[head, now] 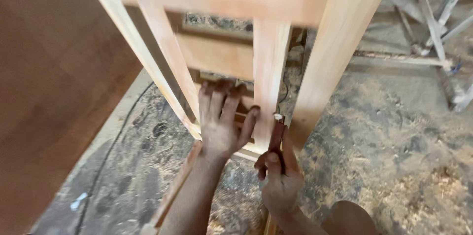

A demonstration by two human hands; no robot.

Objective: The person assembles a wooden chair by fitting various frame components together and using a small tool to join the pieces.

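Down by the frame (270,67), left hand (220,119) spread flat, gripping nothing — right hand (279,180) clenches a chisel (276,136); keep it steady.

A grey concrete floor (394,131) strewn with sawdust (433,180) bears the pale wooden frame (315,67) and a dark cable (106,158).

At the centre of the frame, a person's left hand (220,119) presses flat against a pale wooden frame (270,67) while the right hand (279,180) grips a reddish-brown tool (276,139) against its upright, above a sawdust-strewn floor (394,141), with a brown board (54,77) at left.
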